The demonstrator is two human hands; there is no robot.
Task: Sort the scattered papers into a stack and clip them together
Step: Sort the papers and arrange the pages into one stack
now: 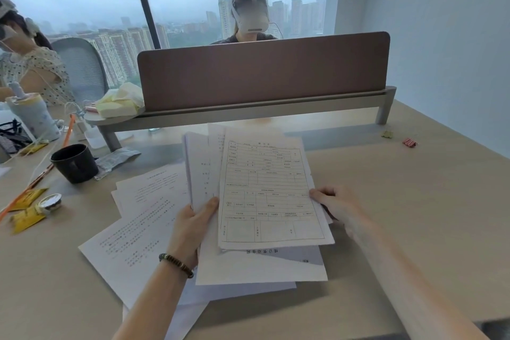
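Observation:
I hold a loose, fanned bundle of white printed sheets above the desk, a ruled form on top. My left hand, with a bead bracelet on the wrist, grips the bundle's left edge. My right hand pinches its right edge. Several more sheets lie scattered flat on the beige desk under and to the left of the bundle. A red binder clip and a yellow-green clip rest far right near the divider's foot.
A black mug stands left of the papers, with yellow sachets, a small lidded cup and a foil wrapper around it. A brown divider crosses the desk's back. One person sits behind it, another at far left.

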